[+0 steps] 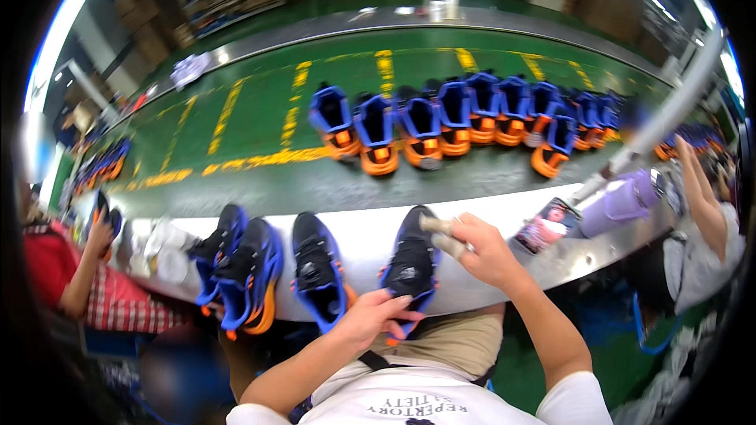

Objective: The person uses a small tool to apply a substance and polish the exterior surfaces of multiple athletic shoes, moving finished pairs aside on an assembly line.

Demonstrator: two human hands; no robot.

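Observation:
My left hand (376,316) grips the heel end of a black and blue shoe (410,261) that lies on the white ledge (370,236) in front of me. My right hand (479,250) hovers over the shoe's upper, fingers closed around a small pale object (438,225) that I cannot make out clearly. Three more black, blue and orange shoes (319,271) (250,274) (218,250) lie on the ledge to the left of it.
A row of several blue and orange shoes (441,122) stands on the green conveyor belt (260,110) beyond the ledge. A purple bottle (622,201) and a small printed pouch (545,226) lie to the right. Other people sit at the left (75,267) and the right (705,220).

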